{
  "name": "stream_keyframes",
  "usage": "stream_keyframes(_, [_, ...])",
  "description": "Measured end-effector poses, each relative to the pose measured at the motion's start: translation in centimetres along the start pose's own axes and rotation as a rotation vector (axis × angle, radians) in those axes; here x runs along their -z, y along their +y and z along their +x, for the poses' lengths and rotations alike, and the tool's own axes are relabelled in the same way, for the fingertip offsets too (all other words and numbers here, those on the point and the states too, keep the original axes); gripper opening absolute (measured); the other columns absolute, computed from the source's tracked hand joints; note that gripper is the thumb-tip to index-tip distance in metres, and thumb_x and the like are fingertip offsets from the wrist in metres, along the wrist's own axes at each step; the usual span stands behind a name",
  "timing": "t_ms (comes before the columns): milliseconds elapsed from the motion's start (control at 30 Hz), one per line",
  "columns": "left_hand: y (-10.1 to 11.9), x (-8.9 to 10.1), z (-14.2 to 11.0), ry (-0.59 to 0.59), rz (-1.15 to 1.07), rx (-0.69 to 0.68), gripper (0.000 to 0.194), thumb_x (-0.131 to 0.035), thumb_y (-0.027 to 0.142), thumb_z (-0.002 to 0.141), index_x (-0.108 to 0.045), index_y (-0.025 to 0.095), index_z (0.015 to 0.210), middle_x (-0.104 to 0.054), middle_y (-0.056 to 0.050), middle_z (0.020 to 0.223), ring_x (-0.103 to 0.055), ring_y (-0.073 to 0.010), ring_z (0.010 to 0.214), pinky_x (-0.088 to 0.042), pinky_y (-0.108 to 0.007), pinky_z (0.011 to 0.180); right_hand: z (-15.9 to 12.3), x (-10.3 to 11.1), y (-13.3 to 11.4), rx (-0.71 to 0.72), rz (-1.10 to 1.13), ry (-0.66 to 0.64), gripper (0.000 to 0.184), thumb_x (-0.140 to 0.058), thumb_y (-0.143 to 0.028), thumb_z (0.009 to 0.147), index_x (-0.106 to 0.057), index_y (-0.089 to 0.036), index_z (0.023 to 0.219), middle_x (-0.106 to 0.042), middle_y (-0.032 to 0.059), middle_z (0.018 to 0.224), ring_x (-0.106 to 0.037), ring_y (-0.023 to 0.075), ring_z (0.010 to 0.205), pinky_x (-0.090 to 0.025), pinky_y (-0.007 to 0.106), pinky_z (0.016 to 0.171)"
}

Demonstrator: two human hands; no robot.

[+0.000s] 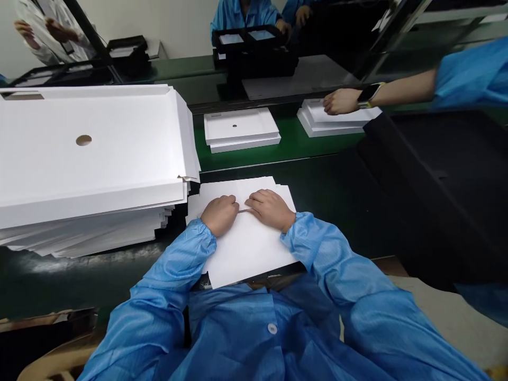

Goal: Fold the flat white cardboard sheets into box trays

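Note:
A flat white cardboard blank [256, 246] lies in front of me at the table's edge, its far part reaching beyond my hands. My left hand [220, 215] is closed on the cardboard left of its middle, fingers curled. Close by on the right, my right hand [272, 209] is also closed on it, with bent fingers pointing left. A thin dark line, like a fold or slot, shows between the two hands. My fingertips are partly hidden, so how they pinch the cardboard is hard to see.
A tall stack of white cardboard trays [130, 164] stands at left. Beyond the blank, small white trays [242, 127] sit on a green strip. A co-worker's hand [341, 101] rests on more white trays [337, 127]. Black material [448, 174] fills the right. Other people work behind.

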State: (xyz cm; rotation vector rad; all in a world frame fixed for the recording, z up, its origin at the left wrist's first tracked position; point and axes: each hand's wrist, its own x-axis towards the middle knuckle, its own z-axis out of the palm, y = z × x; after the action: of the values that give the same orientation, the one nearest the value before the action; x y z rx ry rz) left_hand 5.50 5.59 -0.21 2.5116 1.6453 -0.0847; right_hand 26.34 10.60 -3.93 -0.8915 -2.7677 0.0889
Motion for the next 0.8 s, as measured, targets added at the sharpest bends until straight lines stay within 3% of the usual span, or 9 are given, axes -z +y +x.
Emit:
stream_keyframes(200, [-0.1,0.0,0.1,-0.014,0.070,-0.001,0.035,-0.041,0.003,0.090,-0.073,0.015,0.102,-0.063,-0.013,0.098,-0.062,-0.0272,0.095,-0.047,-0.040,0.078,1.3,1.0,-0.8,-0.033,-0.037,-0.099,0.034,-0.042,-0.026,0.106,-0.073,-0.015,0.110,-0.069,0.0133,0.108,-0.056,0.0252,0.100,-0.037,0.037,0.086])
stream_keyframes(367, [-0.7,0.2,0.4,-0.031,0.016,0.029,0.032,-0.046,0.004,0.088,-0.072,0.015,0.105,-0.067,-0.013,0.100,-0.065,-0.0274,0.097,-0.048,-0.038,0.082,3.0,2.4,-0.7,-0.078,0.006,-0.209,0.030,-0.046,-0.026,0.104,-0.075,-0.017,0.102,-0.070,0.0113,0.105,-0.061,0.0242,0.101,-0.040,0.034,0.080])
stream_keyframes(467, [-1.3,0.5,0.7,-0.020,-0.057,0.064,0.039,-0.050,0.011,0.092,-0.065,0.019,0.127,-0.071,-0.011,0.110,-0.067,-0.0268,0.103,-0.048,-0.036,0.084,3.9,2.8,-0.5,-0.117,0.054,-0.244,0.029,-0.048,-0.028,0.103,-0.075,-0.019,0.105,-0.072,0.0106,0.109,-0.063,0.0247,0.106,-0.042,0.033,0.081])
stream_keyframes(533, [-1.6,0.9,0.9,-0.007,-0.085,0.118,0.054,-0.053,0.016,0.093,-0.050,0.025,0.146,-0.072,-0.008,0.118,-0.068,-0.0265,0.104,-0.048,-0.035,0.082,4.4,2.9,-0.3,-0.152,0.075,-0.269,0.029,-0.048,-0.029,0.103,-0.075,-0.020,0.108,-0.073,0.0103,0.112,-0.064,0.0256,0.108,-0.042,0.033,0.081])
stream_keyframes(633, [-2.0,1.3,1.3,-0.037,-0.072,0.197,0.063,-0.058,0.022,0.092,-0.040,0.031,0.152,-0.073,-0.007,0.118,-0.069,-0.0276,0.104,-0.047,-0.034,0.078,4.9,2.8,-0.1,-0.207,0.092,-0.303,0.029,-0.049,-0.031,0.102,-0.075,-0.022,0.111,-0.074,0.0098,0.115,-0.066,0.0270,0.108,-0.043,0.034,0.079])
stream_keyframes(733, [-2.1,1.5,1.6,-0.058,-0.048,0.243,0.058,-0.060,0.025,0.092,-0.045,0.035,0.148,-0.074,-0.006,0.111,-0.070,-0.0279,0.098,-0.046,-0.034,0.074,4.6,2.3,0.2,-0.206,0.114,-0.256,0.032,-0.053,-0.033,0.100,-0.069,-0.024,0.126,-0.074,0.0086,0.118,-0.067,0.0266,0.107,-0.042,0.034,0.078])
stream_keyframes(800, [-2.1,1.3,1.5,-0.033,-0.053,0.258,0.059,-0.060,0.025,0.092,-0.044,0.037,0.148,-0.074,-0.004,0.106,-0.070,-0.0270,0.096,-0.045,-0.034,0.074,4.0,1.7,0.4,-0.155,0.090,-0.145,0.036,-0.051,-0.035,0.102,-0.065,-0.023,0.133,-0.074,0.0096,0.118,-0.066,0.0256,0.106,-0.041,0.034,0.081])
